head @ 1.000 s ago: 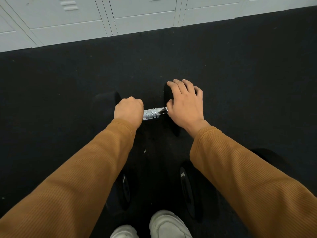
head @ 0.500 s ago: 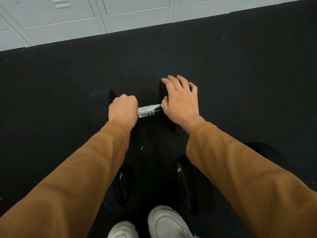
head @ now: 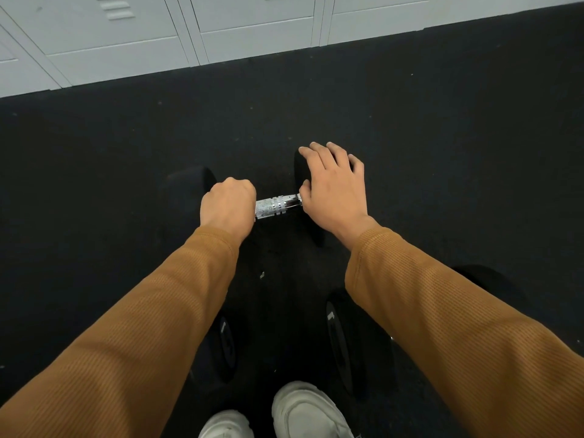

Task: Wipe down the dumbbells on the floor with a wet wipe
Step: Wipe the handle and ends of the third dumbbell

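Now left hand (head: 227,205) fist-tight around dumbbell handle (head: 275,207), right hand (head: 335,192) (fingers slightly apart) atop its head.

The floor (head: 442,137) is dark, almost black, with a fine pale speckle. It runs back to a row of light grey lockers (head: 252,42) standing along its far edge. A far dumbbell (head: 278,206) lies crosswise on it, a chrome handle between two black heads. Nearer, three more black dumbbell heads (head: 344,343) rest on the floor, partly hidden; how they pair up cannot be told. A small pale scrap (head: 262,274) lies between the far dumbbell and these. Two white shoes (head: 303,412) stand at the near edge.
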`<state>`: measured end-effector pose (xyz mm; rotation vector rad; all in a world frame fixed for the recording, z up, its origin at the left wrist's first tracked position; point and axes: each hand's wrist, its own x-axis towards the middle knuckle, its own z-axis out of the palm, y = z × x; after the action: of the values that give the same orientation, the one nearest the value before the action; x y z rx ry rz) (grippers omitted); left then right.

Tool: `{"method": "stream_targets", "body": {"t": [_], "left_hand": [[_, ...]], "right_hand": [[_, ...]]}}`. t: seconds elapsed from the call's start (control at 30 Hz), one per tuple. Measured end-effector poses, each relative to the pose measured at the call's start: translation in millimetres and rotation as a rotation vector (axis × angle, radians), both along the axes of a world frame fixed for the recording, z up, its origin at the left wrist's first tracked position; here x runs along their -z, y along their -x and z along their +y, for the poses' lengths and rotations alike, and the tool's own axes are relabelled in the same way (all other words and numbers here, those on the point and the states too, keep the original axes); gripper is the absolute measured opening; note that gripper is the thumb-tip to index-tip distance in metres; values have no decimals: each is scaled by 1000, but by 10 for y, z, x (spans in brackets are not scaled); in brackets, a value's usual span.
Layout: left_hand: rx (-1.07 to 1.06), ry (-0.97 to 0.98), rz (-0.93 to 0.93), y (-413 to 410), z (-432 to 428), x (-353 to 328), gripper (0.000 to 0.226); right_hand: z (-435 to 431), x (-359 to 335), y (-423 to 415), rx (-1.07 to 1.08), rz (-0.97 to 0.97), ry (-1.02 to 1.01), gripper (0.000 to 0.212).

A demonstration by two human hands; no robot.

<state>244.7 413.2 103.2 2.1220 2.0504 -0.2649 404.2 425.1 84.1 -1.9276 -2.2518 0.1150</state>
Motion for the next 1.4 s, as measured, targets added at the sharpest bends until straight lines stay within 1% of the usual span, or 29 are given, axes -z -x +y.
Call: {"method": "stream_targets", "body": {"t": [0.2, 0.3, 0.37, 0.47, 0.53, 0.77, 0.9, 1.13, 1.27, 1.4], "left_hand": [[-8, 16, 28, -31, 45, 39, 27], [-79, 104, -113, -10, 137, 101, 25], [-151, 139, -212, -6, 193, 130, 27], [-236, 104, -288, 10, 248, 178, 21], [-248, 93, -292, 22, 274, 197, 22], [-185, 108, -321, 18, 294, 206, 29], [-158, 145, -240, -12, 320, 144, 34], [-93, 185, -218, -56, 340, 138, 36], [-147, 150, -199, -12, 343, 122, 35], [-92, 136, -216, -55, 282, 130, 34]], "right_hand": [[-7, 3, 1, 4, 7, -10, 54], [-2, 6, 4, 6, 14, -14, 53], [-2, 10, 9, 9, 17, -19, 53], [-3, 17, 3, 11, 31, -34, 52], [-3, 22, -3, 11, 31, -36, 52], [18, 35, 13, 14, 37, -45, 52], [19, 35, 13, 12, 42, -50, 52], [-8, 38, 4, 14, 40, -59, 52], [-9, 42, 0, 17, 48, -65, 52], [-1, 36, 0, 15, 35, -46, 52]]}}
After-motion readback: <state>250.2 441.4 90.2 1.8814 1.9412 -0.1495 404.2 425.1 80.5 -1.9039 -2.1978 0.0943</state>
